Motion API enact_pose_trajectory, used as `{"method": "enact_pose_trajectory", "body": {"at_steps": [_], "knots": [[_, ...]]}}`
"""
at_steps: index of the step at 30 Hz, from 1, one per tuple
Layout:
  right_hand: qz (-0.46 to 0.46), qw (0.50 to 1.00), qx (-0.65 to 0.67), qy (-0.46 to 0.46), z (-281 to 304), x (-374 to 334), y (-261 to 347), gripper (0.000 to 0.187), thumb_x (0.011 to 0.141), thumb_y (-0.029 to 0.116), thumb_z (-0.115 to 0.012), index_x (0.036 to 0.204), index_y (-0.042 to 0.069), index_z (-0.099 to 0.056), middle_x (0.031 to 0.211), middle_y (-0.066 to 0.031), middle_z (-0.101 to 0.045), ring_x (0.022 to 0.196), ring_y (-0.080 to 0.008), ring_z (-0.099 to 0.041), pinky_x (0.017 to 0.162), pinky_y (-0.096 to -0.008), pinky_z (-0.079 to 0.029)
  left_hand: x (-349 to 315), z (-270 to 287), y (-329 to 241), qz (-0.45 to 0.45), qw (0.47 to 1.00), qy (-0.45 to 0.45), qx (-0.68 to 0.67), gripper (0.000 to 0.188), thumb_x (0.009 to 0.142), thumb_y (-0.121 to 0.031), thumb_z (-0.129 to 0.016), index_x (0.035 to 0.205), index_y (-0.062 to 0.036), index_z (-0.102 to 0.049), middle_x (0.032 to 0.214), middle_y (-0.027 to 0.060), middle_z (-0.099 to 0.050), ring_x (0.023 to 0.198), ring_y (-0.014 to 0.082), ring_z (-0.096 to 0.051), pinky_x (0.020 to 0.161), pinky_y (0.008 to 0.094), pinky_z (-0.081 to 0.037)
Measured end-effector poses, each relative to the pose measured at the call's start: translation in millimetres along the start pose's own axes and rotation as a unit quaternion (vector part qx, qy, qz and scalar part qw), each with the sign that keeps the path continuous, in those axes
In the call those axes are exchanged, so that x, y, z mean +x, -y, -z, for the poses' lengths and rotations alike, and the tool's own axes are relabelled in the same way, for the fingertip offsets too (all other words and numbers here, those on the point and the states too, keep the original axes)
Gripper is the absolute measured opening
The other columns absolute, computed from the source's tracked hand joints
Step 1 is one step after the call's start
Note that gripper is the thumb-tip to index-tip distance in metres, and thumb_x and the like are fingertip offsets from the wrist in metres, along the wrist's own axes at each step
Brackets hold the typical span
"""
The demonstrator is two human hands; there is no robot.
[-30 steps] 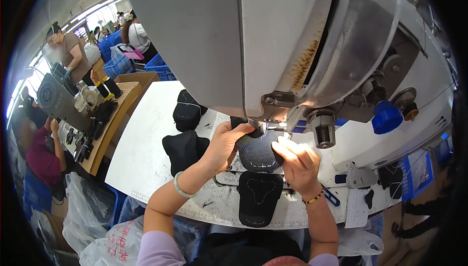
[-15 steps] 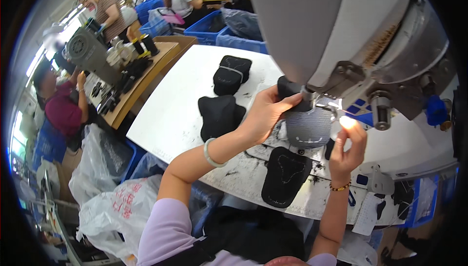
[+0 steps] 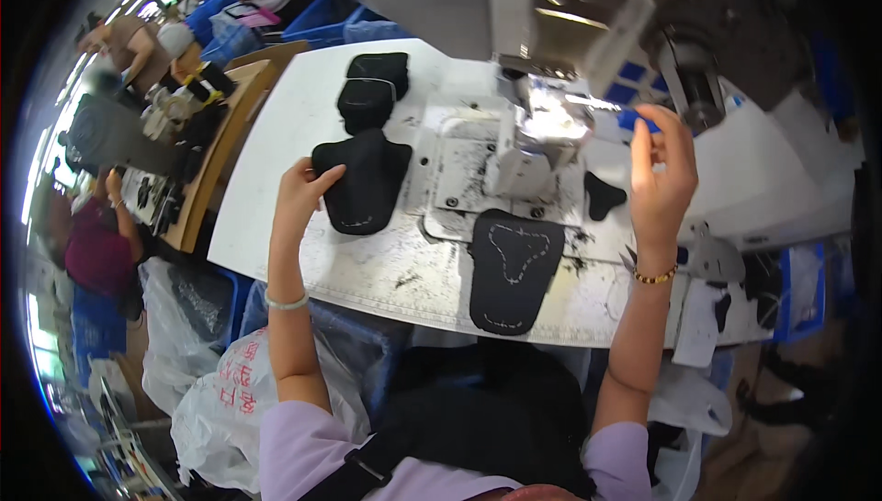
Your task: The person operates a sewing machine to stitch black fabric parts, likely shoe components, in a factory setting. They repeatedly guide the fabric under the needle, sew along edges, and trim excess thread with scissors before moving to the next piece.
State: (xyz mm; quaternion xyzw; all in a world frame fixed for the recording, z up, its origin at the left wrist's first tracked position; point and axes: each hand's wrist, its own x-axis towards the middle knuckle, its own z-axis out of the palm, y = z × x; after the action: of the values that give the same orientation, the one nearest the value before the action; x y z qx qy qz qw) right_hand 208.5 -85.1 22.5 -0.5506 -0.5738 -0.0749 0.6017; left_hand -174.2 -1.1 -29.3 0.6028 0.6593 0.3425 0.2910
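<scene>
Touching the left edge of the black piece (image 3: pixel 369 187) on the white table (image 3: pixel 292 120), the left hand (image 3: pixel 301 191) is nearer; its pinch is unclear. The piece's long axis runs away from the person. The right hand (image 3: pixel 665 170), well rightward, meets a blue object (image 3: pixel 632 120); grip unclear.

Toward the left edge of the white bench (image 3: pixel 262 212), a black pad (image 3: pixel 367 191) looks matt, cloth-like — as does the stitched pad (image 3: pixel 514 271) by the front edge. The bench is smooth; below, a white plastic bag (image 3: pixel 216 437) looks glossy, crinkled.
</scene>
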Motion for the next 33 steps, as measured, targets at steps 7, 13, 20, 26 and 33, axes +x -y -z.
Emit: {"method": "enact_pose_trajectory", "body": {"at_steps": [7,13,20,26,33], "knots": [[-0.114,0.917,-0.217,0.315,33.5,-38.8,-54.6,0.025,0.081,0.015,-0.062,0.103,0.003,-0.060,0.102,-0.0121,-0.056,0.086,-0.0303,-0.059,0.077,-0.0365,-0.046,-74.2,-54.2,-61.6,-0.418,0.902,-0.004,0.110,0.036,0.076,-0.009,-0.070,0.108,-0.0008,-0.056,0.099,0.0130,-0.055,0.090,0.0289,-0.053,0.078,0.0348,-0.043],[-0.106,0.910,-0.229,0.330,27.1,-51.6,-67.7,0.029,0.081,0.021,-0.062,0.104,0.003,-0.059,0.103,-0.0127,-0.055,0.091,-0.0333,-0.058,0.079,-0.0376,-0.046,-85.9,-117.1,-73.2,-0.484,0.854,0.164,0.097,0.040,0.078,-0.018,-0.068,0.112,-0.0020,-0.056,0.108,0.0121,-0.052,0.098,0.0297,-0.050,0.085,0.0355,-0.042],[-0.125,0.915,-0.233,0.303,22.6,-56.5,-64.5,0.026,0.080,0.019,-0.064,0.102,0.012,-0.054,0.092,-0.0107,-0.061,0.081,-0.0298,-0.061,0.068,-0.0377,-0.047,-89.5,-116.7,-78.4,-0.521,0.839,0.123,0.097,0.031,0.075,-0.016,-0.071,0.100,-0.0031,-0.056,0.101,0.0107,-0.052,0.090,0.0264,-0.051,0.081,0.0339,-0.043],[-0.314,0.917,0.184,0.163,31.8,-53.0,-73.1,0.018,0.084,0.013,-0.064,0.097,0.000,-0.061,0.073,-0.0018,-0.059,0.060,-0.0074,-0.052,0.053,-0.0198,-0.039,-94.8,-120.6,-82.8,-0.247,0.865,0.289,-0.328,0.018,0.083,-0.006,-0.063,0.095,-0.0018,-0.051,0.094,0.0091,-0.059,0.087,0.0180,-0.059,0.078,0.0287,-0.048],[-0.310,0.826,0.370,0.292,50.2,-38.4,30.1,0.015,0.081,0.006,-0.066,0.096,0.003,-0.067,0.064,-0.0001,-0.057,0.050,-0.0042,-0.050,0.043,-0.0187,-0.039,-106.0,-111.1,-120.7,-0.016,0.749,0.319,-0.580,0.017,0.092,-0.010,-0.049,0.105,-0.0001,-0.044,0.100,0.0135,-0.059,0.090,0.0196,-0.063,0.079,0.0306,-0.053]]}}
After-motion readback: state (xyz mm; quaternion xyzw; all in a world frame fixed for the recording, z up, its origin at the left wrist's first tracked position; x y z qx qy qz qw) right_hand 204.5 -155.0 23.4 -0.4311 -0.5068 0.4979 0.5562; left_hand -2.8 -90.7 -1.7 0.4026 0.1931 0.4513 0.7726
